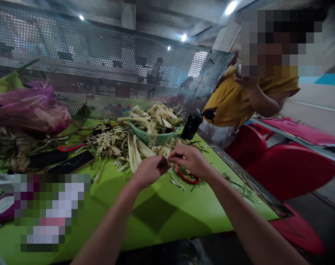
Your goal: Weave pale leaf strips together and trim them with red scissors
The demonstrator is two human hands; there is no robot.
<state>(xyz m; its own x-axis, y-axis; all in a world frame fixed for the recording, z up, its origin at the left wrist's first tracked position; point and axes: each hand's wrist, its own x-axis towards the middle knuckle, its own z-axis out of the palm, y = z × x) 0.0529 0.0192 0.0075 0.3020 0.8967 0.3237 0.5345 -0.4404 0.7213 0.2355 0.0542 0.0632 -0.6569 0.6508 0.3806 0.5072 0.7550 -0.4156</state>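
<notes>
My left hand [153,170] and my right hand [189,157] meet above the green table [153,213], fingertips pinched close together. Something small and dark shows at the left fingers, too small to name. Whatever the right fingertips grip is hidden. Just under my right hand lies a red ring-shaped handle [188,180], partly covered by the hand. Behind both hands stands a green plastic basket [153,138] heaped with dried corn husks [159,115]. Pale strips of husk [133,152] and scraps lie left of my hands.
A phone [72,162], a red-handled cutter [71,147] and a pink plastic bag [31,108] lie on the left. A dark bottle-like object [192,126] stands beyond my right hand. A perforated metal screen [106,66] borders the back. A person in yellow [230,99] stands near red chairs [291,169].
</notes>
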